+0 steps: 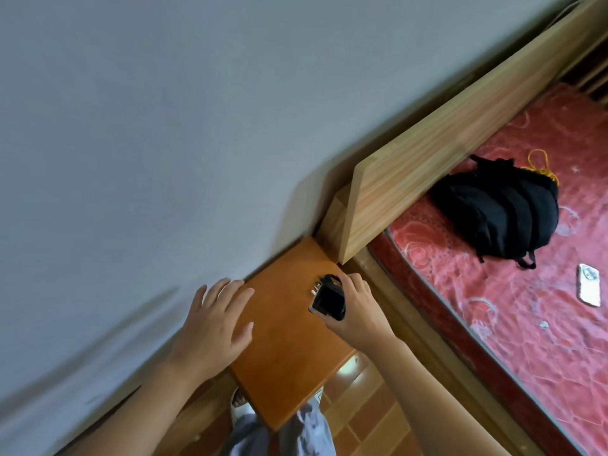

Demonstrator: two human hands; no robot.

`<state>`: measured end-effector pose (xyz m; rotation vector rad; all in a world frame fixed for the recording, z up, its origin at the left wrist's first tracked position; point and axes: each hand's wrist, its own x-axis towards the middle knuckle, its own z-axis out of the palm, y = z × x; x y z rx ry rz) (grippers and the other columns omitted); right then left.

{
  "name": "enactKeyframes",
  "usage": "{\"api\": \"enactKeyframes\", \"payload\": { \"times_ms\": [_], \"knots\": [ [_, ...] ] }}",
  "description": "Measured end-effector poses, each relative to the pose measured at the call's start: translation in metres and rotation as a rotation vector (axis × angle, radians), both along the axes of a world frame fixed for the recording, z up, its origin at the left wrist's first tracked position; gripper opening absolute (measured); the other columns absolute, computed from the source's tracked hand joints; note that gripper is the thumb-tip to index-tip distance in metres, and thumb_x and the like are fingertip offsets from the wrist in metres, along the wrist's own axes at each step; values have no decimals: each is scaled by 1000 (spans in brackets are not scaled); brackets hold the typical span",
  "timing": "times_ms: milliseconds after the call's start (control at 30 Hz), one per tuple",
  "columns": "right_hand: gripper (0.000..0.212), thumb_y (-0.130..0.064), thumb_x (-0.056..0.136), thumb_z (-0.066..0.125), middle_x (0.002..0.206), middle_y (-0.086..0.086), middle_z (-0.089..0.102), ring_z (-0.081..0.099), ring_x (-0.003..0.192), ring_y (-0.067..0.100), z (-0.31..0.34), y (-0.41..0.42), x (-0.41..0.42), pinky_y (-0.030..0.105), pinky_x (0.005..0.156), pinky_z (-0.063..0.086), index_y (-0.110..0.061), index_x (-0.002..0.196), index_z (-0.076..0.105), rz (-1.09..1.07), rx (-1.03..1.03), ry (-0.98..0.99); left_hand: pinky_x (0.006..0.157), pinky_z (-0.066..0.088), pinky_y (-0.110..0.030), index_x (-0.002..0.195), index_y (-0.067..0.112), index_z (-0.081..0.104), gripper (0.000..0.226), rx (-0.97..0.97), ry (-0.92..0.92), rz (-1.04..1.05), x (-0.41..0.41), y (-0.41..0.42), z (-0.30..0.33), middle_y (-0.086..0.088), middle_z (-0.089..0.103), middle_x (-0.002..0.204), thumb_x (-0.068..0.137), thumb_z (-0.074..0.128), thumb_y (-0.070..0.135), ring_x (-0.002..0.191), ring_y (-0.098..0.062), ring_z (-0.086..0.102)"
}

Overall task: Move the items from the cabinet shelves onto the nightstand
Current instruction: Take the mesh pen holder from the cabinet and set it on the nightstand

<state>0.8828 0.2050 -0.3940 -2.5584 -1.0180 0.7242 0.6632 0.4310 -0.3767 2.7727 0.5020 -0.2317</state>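
Nightstand (pixel 283 350) bears a small dark, strapped gadget (pixel 329 299), likely light and rigid; right hand (pixel 357 306) grasps its edges; left hand (pixel 214 319) hovers released.

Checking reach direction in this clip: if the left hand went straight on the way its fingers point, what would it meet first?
Probably the wall: the left hand points across the nightstand corner toward it, though depth is unclear.

Dark item (pixel 329 299) partly behind fingers (pixel 353 284)
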Motion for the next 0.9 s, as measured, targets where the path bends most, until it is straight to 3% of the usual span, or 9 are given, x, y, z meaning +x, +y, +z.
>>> {"api": "enactKeyframes", "payload": {
  "times_ms": [267, 533, 900],
  "knots": [
    [84, -54, 86, 76, 143, -5, 41, 45, 128, 18, -85, 34, 34, 33, 95, 57, -28, 153, 34, -39, 1, 50, 116, 40, -55, 151, 23, 45, 61, -21, 77, 45, 22, -3, -65, -1, 44, 155, 99, 40, 54, 147, -25, 37],
    [82, -43, 85, 76, 138, -2, 42, 45, 126, 23, -151, 62, 50, 37, 93, 56, -24, 153, 34, -44, 10, 48, 116, 41, -54, 152, 24, 44, 62, -36, 120, 80, 38, 2, -109, 0, 45, 155, 98, 39, 56, 146, -23, 38],
    [85, -47, 84, 81, 139, -1, 41, 46, 127, 23, -197, 85, 56, 37, 92, 60, -25, 152, 34, -160, 22, 45, 116, 42, -52, 154, 24, 40, 66, -74, 153, 120, 35, 7, -136, 1, 43, 155, 97, 38, 58, 145, -22, 39]
  ]
}}
